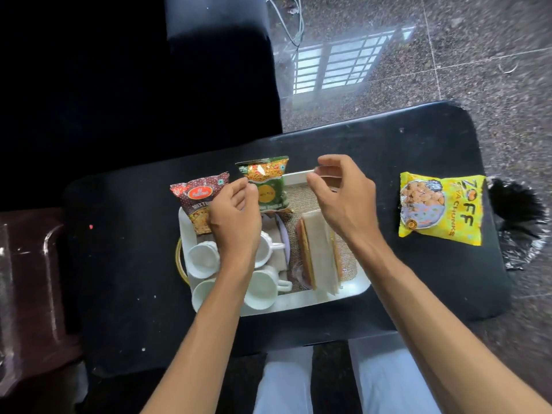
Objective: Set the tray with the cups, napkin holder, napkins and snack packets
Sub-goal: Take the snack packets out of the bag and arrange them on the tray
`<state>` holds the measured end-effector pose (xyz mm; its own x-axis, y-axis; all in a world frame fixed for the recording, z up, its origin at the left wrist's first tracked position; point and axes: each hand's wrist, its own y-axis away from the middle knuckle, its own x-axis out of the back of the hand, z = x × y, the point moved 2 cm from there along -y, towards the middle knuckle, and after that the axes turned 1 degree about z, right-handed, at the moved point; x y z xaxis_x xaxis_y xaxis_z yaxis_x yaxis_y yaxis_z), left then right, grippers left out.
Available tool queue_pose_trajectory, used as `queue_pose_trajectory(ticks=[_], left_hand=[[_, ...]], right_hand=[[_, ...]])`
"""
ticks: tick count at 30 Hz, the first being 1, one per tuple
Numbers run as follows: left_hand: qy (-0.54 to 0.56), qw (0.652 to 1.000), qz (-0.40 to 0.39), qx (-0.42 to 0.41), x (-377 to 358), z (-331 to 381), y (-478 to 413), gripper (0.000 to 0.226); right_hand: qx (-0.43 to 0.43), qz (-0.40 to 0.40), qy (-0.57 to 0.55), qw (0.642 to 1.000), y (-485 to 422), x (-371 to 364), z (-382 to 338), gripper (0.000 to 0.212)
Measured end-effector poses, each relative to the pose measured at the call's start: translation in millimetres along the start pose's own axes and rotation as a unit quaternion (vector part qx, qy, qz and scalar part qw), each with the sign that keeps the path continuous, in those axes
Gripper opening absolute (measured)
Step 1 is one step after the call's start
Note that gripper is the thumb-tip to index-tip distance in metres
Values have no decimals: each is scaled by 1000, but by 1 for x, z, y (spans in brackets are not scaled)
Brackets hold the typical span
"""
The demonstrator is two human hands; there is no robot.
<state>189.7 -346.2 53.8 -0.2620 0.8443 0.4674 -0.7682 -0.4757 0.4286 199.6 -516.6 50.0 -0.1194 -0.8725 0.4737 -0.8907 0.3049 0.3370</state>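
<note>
black table [119, 264], speckled floor [478, 70]. green packet [268, 186] at 1 o'clock of my left hand [236, 222], grip unclear; right hand [346, 201] half-open, empty.

Both bare forearms rise from the bottom edge and converge toward mid-frame. The left hand [234, 218], just left of centre, shows its back, fingers curled under; whether they grip anything cannot be told. The right hand [343, 195], right of centre, hovers with fingers and thumb loosely curved, tips apart.
</note>
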Motion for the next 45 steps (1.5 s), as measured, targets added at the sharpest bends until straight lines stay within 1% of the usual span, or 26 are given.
queue_pose_trajectory(ticks=[2,4,6,8,10,12,14,16,17,18,21,22,24,26,29,31,33,36,39,42,45], left_hand=[[24,999,-16,-13,-6,10,13,22],[29,997,-54,-45,-21,21,27,17],[-2,990,-96,-100,-45,33,40,18],[-64,971,-146,-176,-79,45,52,19],[-117,943,-202,-236,-116,55,62,21],[-171,907,-258,-285,-153,61,71,24],[-234,861,-313,-325,-186,65,76,31],[-286,815,-354,-359,-215,65,79,38],[-309,797,-364,-370,-228,65,79,41],[-331,782,-371,-375,-239,64,78,44],[-396,747,-390,-364,-264,60,74,50],[-419,735,-400,-354,-269,58,73,51],[-460,709,-412,-341,-277,54,71,49],[-480,696,-407,-345,-281,52,69,45],[-479,706,-401,-334,-283,52,65,42],[-463,730,-394,-313,-280,54,63,40],[-427,766,-376,-298,-270,56,61,38],[-342,835,-323,-285,-244,65,60,35],[-258,887,-253,-287,-205,76,55,30],[-203,919,-200,-272,-158,84,46,28],[-182,939,-156,-248,-115,82,34,24]], right_hand=[[-22,41,-46,998,17,32,11,21],[-68,85,-87,990,35,62,32,19],[-144,131,-131,972,49,85,61,19],[-237,163,-174,942,60,103,89,20],[-314,184,-230,902,65,116,113,25],[-370,201,-297,857,66,124,130,37],[-411,202,-356,815,62,128,141,50],[-431,190,-391,790,55,130,149,59],[-435,181,-396,788,50,130,151,60],[-437,172,-395,790,45,131,152,57],[-435,149,-395,795,32,131,155,28],[-436,145,-394,796,28,130,156,23],[-439,145,-387,798,21,131,158,26],[-444,152,-377,798,15,131,161,34],[-435,160,-349,814,10,131,165,34],[-415,158,-315,839,7,133,166,26],[-382,151,-276,869,5,138,163,21],[-289,133,-204,926,2,146,147,20],[-172,108,-124,971,-3,152,119,19],[-77,69,-84,991,-11,148,87,16],[-10,28,-59,998,-22,129,59,18]])
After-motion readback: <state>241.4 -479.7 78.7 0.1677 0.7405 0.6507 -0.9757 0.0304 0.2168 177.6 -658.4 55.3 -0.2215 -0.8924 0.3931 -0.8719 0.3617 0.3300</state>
